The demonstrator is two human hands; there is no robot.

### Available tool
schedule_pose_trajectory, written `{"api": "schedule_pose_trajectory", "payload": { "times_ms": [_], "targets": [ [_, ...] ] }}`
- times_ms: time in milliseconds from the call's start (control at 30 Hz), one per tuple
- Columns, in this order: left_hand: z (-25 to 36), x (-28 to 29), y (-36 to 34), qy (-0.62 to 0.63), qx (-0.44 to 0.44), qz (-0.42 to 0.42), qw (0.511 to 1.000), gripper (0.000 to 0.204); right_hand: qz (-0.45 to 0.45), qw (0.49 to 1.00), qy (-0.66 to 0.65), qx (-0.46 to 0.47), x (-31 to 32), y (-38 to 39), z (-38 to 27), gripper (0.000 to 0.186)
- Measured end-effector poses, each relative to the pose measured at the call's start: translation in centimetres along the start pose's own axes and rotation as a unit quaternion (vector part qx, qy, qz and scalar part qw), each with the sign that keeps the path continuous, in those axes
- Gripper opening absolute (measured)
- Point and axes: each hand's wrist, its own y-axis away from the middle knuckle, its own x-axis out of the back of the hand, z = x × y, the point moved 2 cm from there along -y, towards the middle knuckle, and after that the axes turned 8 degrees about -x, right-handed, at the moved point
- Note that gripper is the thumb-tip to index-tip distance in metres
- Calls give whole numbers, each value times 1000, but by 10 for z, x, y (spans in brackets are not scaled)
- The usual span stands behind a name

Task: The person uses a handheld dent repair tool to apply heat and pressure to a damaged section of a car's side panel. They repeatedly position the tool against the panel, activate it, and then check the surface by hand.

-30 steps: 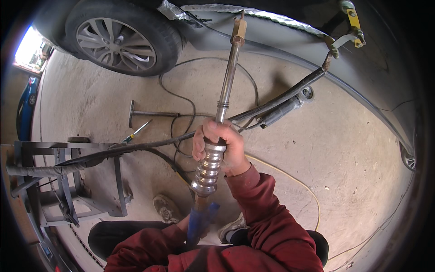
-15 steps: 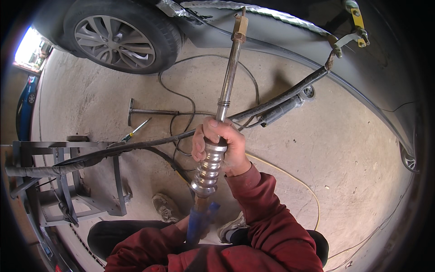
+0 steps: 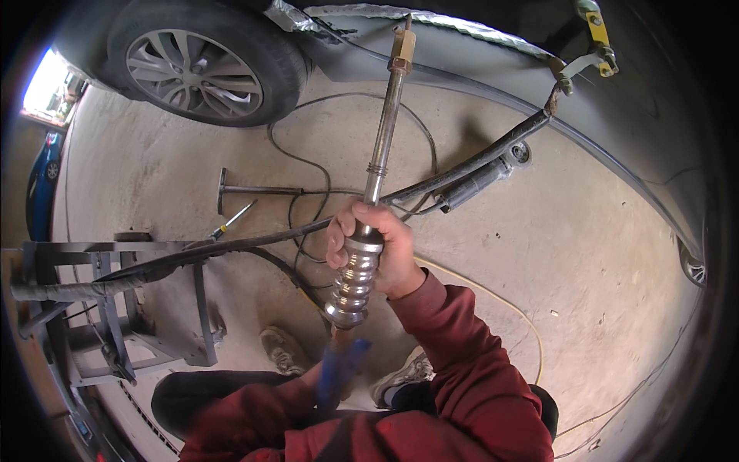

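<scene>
While your right hand (image 3: 394, 254) clamps the slide hammer (image 3: 353, 283) at centre, your left hand (image 3: 312, 375), its grip unclear, is at the near blue handle (image 3: 341, 371); a black bar (image 3: 300, 230) crosses just beyond, floor (image 3: 600, 254) stretching right.

The right hand (image 3: 396, 250) wraps round a steel rod (image 3: 386, 127) at the top of a ribbed metal weight (image 3: 356, 277). The left hand (image 3: 313, 377), mostly hidden, seems to hold the blue handle (image 3: 336, 373) below. The rod's brass-coloured head (image 3: 402, 50) points to the car's bare metal edge (image 3: 469, 31). A thick black cable (image 3: 493, 152) crosses behind the rod.
</scene>
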Motion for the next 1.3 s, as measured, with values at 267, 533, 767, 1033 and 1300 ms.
{"api": "schedule_pose_trajectory", "payload": {
  "times_ms": [267, 533, 767, 1033, 1300],
  "targets": [
    [-14, 25, -10, -20, -28, -54, 998, 71, -54, 998, 35, -16, 0, -6, 2, 31],
    [-8, 21, 19, 226, -4, 219, 949, 52, -64, 997, 39, 31, 12, -7, 2, 35],
    [12, -9, 17, 46, -3, -69, 997, 34, -39, 998, 31, 49, 4, -3, 5, 35],
    [-17, 3, -1, 377, 213, -135, 891, 48, -65, 997, 15, 43, 8, 0, 2, 37],
    [-16, 4, -3, 258, 151, -105, 949, 51, -75, 996, -4, 40, 7, 1, -2, 38]
  ]
}}
